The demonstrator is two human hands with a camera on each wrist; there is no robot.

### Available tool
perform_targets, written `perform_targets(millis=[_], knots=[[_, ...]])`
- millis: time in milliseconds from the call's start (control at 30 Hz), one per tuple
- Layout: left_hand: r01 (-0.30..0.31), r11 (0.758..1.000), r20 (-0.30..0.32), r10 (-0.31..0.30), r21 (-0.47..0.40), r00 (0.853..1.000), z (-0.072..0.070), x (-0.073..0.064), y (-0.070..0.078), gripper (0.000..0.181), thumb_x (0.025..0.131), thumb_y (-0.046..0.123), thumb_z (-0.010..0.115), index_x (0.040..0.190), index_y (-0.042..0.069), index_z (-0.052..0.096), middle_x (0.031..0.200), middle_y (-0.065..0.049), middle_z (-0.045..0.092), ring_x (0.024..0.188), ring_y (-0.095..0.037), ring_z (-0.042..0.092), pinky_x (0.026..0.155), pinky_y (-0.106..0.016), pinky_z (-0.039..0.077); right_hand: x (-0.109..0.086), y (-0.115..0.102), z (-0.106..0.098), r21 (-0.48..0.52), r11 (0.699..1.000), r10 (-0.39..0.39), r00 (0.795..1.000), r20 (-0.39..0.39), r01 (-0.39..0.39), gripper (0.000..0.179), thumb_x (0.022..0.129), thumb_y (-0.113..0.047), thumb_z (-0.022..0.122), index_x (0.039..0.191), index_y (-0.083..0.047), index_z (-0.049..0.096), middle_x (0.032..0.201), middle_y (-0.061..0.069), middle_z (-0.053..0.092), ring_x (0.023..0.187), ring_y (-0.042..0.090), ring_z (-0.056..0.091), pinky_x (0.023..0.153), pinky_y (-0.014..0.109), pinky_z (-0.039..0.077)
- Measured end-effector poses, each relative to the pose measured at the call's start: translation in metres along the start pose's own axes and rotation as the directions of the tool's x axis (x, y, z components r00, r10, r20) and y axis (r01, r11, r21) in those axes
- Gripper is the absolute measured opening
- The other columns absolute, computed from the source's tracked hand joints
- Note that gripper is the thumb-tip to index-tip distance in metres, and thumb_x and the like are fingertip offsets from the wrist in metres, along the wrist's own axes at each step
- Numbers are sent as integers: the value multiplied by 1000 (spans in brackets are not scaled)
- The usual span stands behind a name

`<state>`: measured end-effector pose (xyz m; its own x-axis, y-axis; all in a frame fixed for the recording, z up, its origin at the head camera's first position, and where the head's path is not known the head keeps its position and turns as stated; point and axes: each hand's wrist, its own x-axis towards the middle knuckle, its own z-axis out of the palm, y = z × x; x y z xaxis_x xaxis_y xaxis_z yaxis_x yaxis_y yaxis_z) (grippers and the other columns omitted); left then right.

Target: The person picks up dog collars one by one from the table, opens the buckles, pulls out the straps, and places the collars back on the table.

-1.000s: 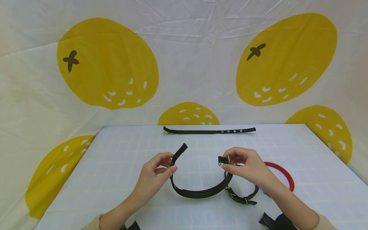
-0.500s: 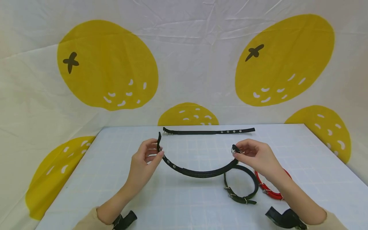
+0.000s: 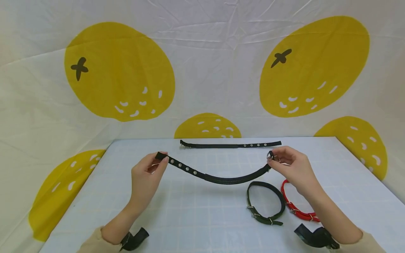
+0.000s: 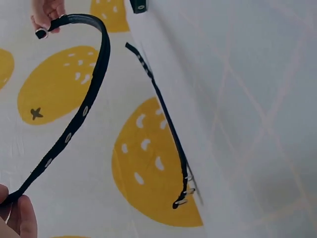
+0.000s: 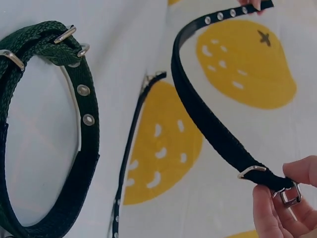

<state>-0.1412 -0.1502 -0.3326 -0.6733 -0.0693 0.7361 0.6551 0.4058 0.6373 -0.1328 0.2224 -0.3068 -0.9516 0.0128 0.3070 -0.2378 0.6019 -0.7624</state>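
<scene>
Head view: a white cloth point(image 3: 218, 80) printed with yellow fruit shapes hangs behind the held black collar, and a pale desk point(image 3: 202, 218) spreads beneath it. Both forearms reach inward, wrists raised. At the collar's left end the left hand point(image 3: 145, 177) pinches the strap tip between thumb and fingers; at its right end the right hand point(image 3: 294, 168) pinches it beside the buckle point(image 5: 290, 194). The black collar point(image 3: 227, 180) hangs clear of the desk, long axis running left to right, sagging in the middle, its eyeleted tip pointing left. Beyond it, a second dark strap point(image 3: 218, 145) lies roughly parallel, eyelets toward the right. Below its right half sits a looped green collar point(image 3: 282, 202); farther right, a red collar point(image 3: 303, 214), partly hidden by the right forearm.
</scene>
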Motion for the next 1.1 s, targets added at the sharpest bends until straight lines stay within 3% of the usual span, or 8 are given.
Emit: perform_targets(millis=[133, 233, 367, 533, 667, 800, 900, 1100], knots=[[93, 994, -18, -94, -56, 995, -5, 4, -2, 21, 84, -1, 66, 105, 0, 64, 94, -7, 65, 78, -7, 61, 70, -15, 51, 3, 5, -5, 43, 999, 25, 999, -27, -23, 28, 87, -15, 67, 110, -2, 59, 96, 1, 65, 86, -4, 58, 72, 13, 49], [179, 978, -19, -182, -105, 983, -8, 6, -5, 22, 84, 1, 67, 105, 1, 63, 93, -7, 62, 78, -9, 61, 70, -16, 51, 6, 9, -9, 114, 992, 56, 998, -34, -51, 31, 88, -14, 66, 113, 0, 55, 95, -9, 63, 85, -5, 60, 73, 12, 48], [271, 958, -18, -274, -94, 962, -9, 13, -13, 17, 84, 6, 68, 101, 2, 66, 90, -8, 63, 76, -10, 61, 69, -16, 51, 14, 14, -12, 288, 955, 79, 997, -21, -70, 26, 89, -11, 64, 110, -1, 53, 94, -12, 62, 82, -1, 63, 72, 14, 50], [383, 918, -2, -386, -100, 923, -9, 23, -23, 20, 85, 11, 69, 103, 1, 65, 90, -11, 62, 74, -10, 61, 69, -16, 51, 27, 25, -19, 511, 852, 137, 990, -9, -114, 15, 89, -11, 64, 101, -10, 56, 88, -10, 64, 78, 2, 62, 69, 15, 51], [447, 877, 17, -452, -174, 892, -6, 29, -33, 22, 84, 8, 69, 103, -2, 64, 89, -9, 63, 75, -12, 64, 72, -20, 53, 36, 33, -22, 520, 840, 201, 979, -34, -154, 14, 89, -17, 64, 100, -13, 56, 86, -13, 65, 77, 0, 62, 68, 13, 51], [522, 828, 53, -523, -203, 850, -2, 32, -43, 23, 83, 8, 70, 103, -2, 64, 84, -2, 65, 76, -13, 64, 73, -22, 53, 41, 41, -24, 544, 817, 253, 967, -42, -190, 15, 88, -18, 65, 100, -13, 56, 85, -13, 65, 76, 0, 63, 67, 14, 51], [586, 786, 87, -581, -196, 809, 2, 34, -50, 25, 83, 12, 71, 103, -1, 64, 81, 3, 66, 75, -12, 64, 74, -22, 53, 46, 46, -26, 639, 736, 301, 954, -15, -222, 16, 86, -14, 67, 99, -12, 59, 84, -10, 66, 76, 3, 65, 66, 17, 53], [675, 708, 159, -657, -208, 737, 17, 37, -65, 29, 84, 8, 69, 109, -6, 61, 82, 2, 66, 76, -8, 64, 75, -21, 53, 55, 56, -30, 821, 484, 406, 909, 96, -303, 15, 84, -8, 68, 94, -18, 65, 87, -1, 64, 75, 12, 66, 68, 23, 54]])
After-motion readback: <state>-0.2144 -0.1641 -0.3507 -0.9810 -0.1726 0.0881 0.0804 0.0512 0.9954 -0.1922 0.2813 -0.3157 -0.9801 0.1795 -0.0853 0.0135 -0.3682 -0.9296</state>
